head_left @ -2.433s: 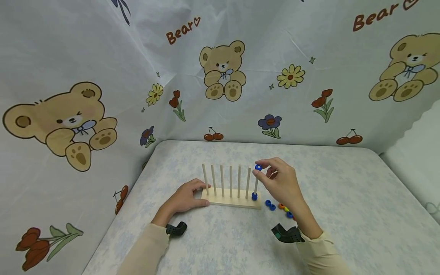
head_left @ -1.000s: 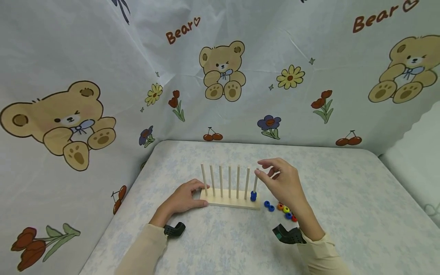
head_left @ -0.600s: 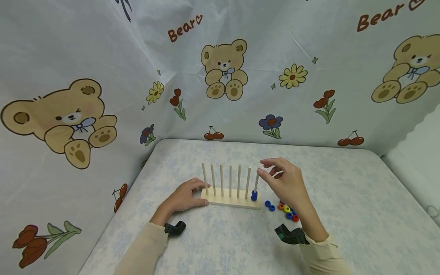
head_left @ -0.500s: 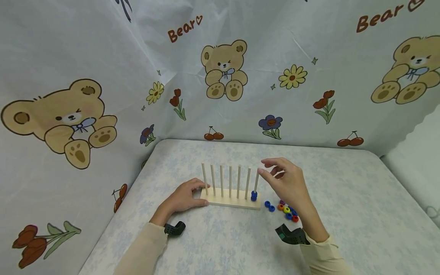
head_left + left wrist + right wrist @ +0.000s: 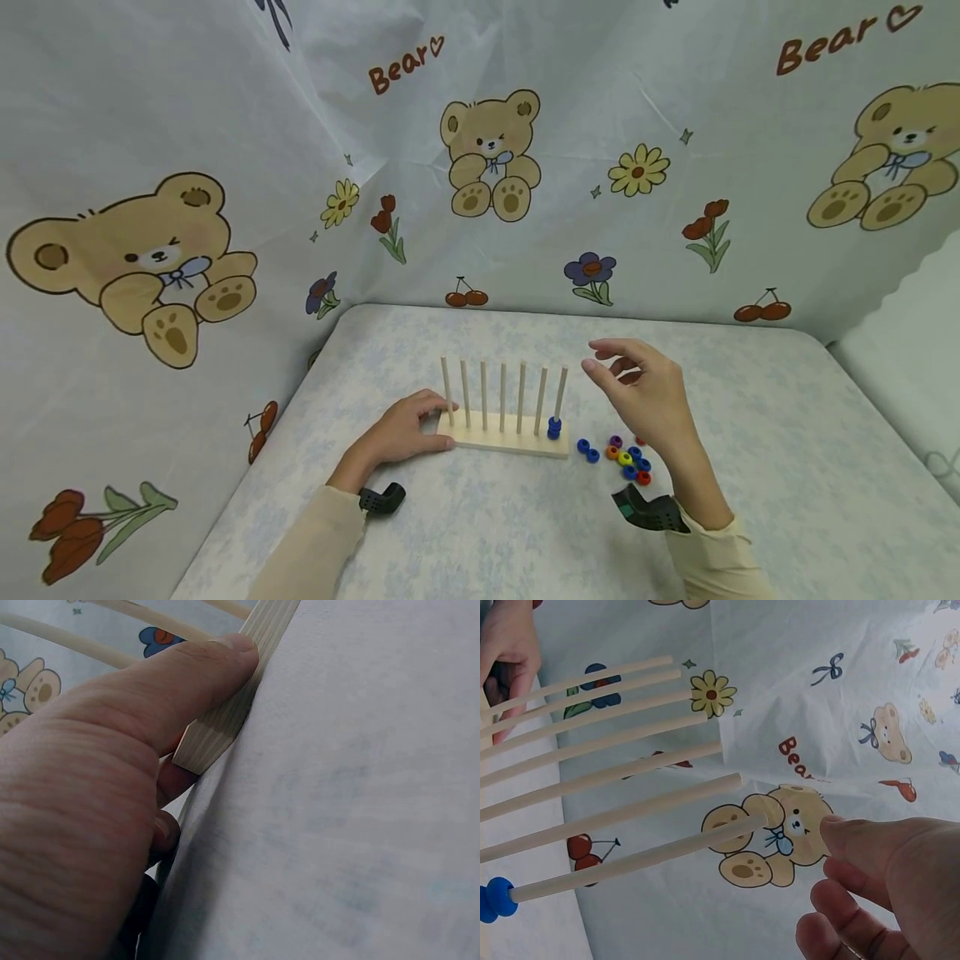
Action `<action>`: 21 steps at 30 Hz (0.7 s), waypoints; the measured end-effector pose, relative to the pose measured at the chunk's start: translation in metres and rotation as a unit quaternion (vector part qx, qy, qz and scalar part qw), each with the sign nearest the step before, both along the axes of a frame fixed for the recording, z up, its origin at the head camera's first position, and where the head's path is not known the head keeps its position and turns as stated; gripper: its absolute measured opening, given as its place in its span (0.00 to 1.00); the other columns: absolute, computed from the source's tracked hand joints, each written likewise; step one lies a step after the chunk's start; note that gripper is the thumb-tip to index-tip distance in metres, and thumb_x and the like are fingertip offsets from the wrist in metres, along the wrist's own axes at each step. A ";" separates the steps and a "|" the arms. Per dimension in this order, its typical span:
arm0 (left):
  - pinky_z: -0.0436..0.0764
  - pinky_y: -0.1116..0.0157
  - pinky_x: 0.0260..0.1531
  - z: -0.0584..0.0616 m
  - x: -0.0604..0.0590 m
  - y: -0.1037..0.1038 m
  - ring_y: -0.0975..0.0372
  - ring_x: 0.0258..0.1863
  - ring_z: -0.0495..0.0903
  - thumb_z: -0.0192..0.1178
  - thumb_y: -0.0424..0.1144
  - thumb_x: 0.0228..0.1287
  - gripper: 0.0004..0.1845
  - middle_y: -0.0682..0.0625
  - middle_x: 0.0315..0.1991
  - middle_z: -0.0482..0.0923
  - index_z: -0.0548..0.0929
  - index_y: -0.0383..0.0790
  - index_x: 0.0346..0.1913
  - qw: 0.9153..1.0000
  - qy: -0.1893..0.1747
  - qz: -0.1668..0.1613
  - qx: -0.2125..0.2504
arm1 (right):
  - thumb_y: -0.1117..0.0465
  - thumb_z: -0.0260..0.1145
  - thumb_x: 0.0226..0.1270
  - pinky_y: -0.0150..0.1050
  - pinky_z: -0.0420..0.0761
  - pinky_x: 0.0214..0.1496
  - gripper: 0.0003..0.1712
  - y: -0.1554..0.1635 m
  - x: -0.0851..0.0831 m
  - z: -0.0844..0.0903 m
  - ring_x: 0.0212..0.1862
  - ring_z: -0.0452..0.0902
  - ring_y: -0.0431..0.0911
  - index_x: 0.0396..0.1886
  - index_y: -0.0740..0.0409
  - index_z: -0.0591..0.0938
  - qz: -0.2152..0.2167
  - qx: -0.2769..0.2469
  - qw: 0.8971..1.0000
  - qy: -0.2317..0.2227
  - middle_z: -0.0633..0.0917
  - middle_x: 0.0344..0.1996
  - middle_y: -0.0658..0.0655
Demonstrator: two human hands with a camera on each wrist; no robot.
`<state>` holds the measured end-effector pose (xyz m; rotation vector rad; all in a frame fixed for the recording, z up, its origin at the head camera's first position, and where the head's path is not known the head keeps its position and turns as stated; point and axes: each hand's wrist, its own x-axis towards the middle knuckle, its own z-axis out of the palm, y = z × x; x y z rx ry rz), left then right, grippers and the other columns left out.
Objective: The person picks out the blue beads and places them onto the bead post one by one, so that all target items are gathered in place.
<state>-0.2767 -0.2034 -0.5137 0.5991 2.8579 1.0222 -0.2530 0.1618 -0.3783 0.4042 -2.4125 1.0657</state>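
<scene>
A wooden rack (image 5: 501, 435) with several upright pegs stands on the table. My left hand (image 5: 405, 429) grips its left end, thumb along the front edge (image 5: 225, 724) and fingers behind. Two blue beads (image 5: 554, 428) sit stacked at the foot of the rightmost peg (image 5: 630, 862); one blue bead (image 5: 493, 900) shows in the right wrist view. My right hand (image 5: 594, 355) hovers just right of that peg's top, fingers loosely curved and empty. A small heap of loose coloured beads (image 5: 626, 458) lies on the table under my right forearm.
Bear-print cloth (image 5: 480, 158) hangs close behind and on the left. The pale table (image 5: 787, 433) runs out to the right and toward me. Black wrist mounts (image 5: 382, 498) (image 5: 645, 510) sit on both sleeves.
My right hand held a blue bead at the top of the rightmost peg; the bead now rests low on that peg. The empty hand has drawn away to the right. The left hand stayed put.
</scene>
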 end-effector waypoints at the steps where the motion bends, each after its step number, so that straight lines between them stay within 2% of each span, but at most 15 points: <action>1: 0.68 0.63 0.39 0.000 0.000 0.000 0.65 0.38 0.69 0.62 0.72 0.43 0.31 0.70 0.49 0.71 0.77 0.67 0.52 1.000 0.002 0.000 -0.001 | 0.47 0.67 0.61 0.26 0.77 0.37 0.18 0.001 0.000 0.000 0.35 0.76 0.38 0.48 0.47 0.83 0.000 0.000 1.000 0.001 0.84 0.39 0.50; 6: 0.69 0.63 0.40 0.003 0.000 0.000 0.66 0.40 0.70 0.62 0.72 0.43 0.31 0.71 0.49 0.72 0.77 0.68 0.52 1.000 0.005 -0.002 0.006 | 0.48 0.67 0.61 0.23 0.75 0.37 0.17 0.006 -0.001 0.003 0.34 0.76 0.38 0.48 0.47 0.84 0.002 -0.009 1.000 -0.002 0.84 0.38 0.50; 14: 0.69 0.63 0.39 0.002 -0.002 0.004 0.65 0.39 0.69 0.62 0.73 0.42 0.32 0.71 0.48 0.72 0.76 0.68 0.52 1.000 0.002 0.000 0.004 | 0.46 0.66 0.61 0.18 0.72 0.36 0.17 0.026 0.000 0.005 0.33 0.73 0.35 0.47 0.46 0.83 -0.031 -0.004 0.999 -0.012 0.83 0.36 0.47; 21: 0.69 0.63 0.39 -0.003 -0.002 0.000 0.66 0.40 0.70 0.62 0.72 0.43 0.31 0.70 0.49 0.72 0.75 0.69 0.53 1.000 0.008 0.000 -0.004 | 0.44 0.65 0.61 0.21 0.73 0.35 0.18 0.040 0.002 0.001 0.33 0.74 0.37 0.48 0.44 0.83 -0.050 0.015 0.998 -0.029 0.84 0.37 0.48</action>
